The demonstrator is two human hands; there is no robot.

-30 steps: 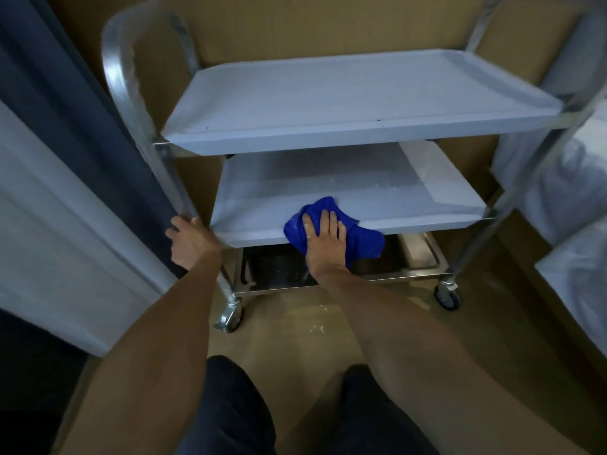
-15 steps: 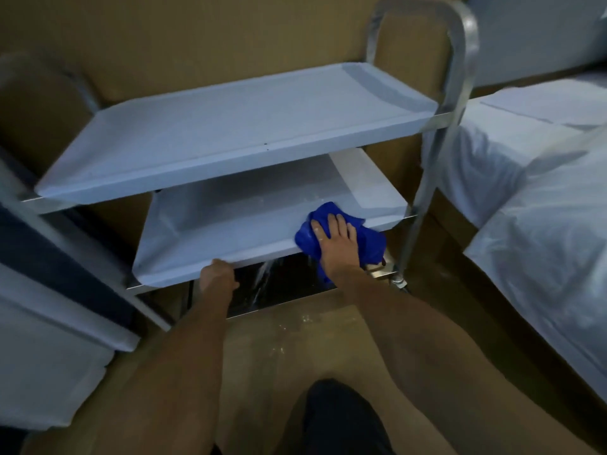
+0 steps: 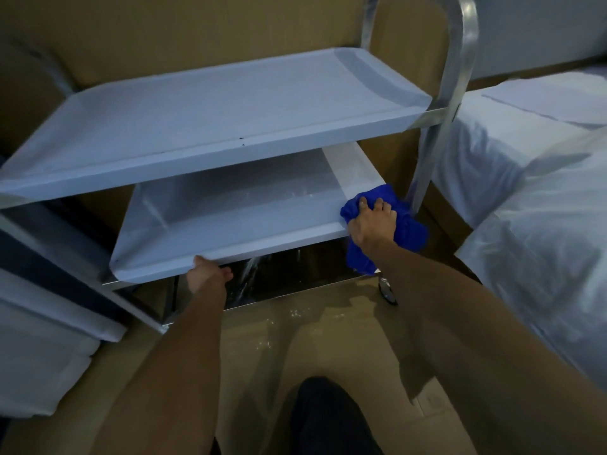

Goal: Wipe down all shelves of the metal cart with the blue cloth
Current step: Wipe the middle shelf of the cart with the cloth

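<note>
We are looking down at a metal cart (image 3: pixel 460 60) with three shelves, and we are using its middle shelf (image 3: pixel 236 221) as the landmark. Our right hand (image 3: pixel 372 221) is pressing down on the blue cloth (image 3: pixel 407 224) at the right front corner of the middle shelf, fingers spread and lightly curled into the fabric, gripping it. The blue cloth is bunching under the palm, part lying on the shelf corner and part hanging down past the front edge, below the shelf. Our left hand (image 3: pixel 208 274) is holding the front lip of the middle shelf, left of its centre, fingers hooking under the edge; we cannot tell how tightly. The two hands are sitting well apart along that front edge.

The top shelf (image 3: pixel 213 126) is sitting above the middle shelf and overhanging it toward us. The bottom shelf (image 3: pixel 285 277) is showing dark and shiny below, with streaky reflections. A caster wheel (image 3: pixel 387 290) is showing below the right front corner. White bedding (image 3: pixel 542 208) is lying to the right of the middle shelf, just beside the cart's upright. The brown floor (image 3: pixel 312 339) is lying below, toward us, with pale specks near the cart. A dark knee (image 3: pixel 328 418) is showing at the near edge.
</note>
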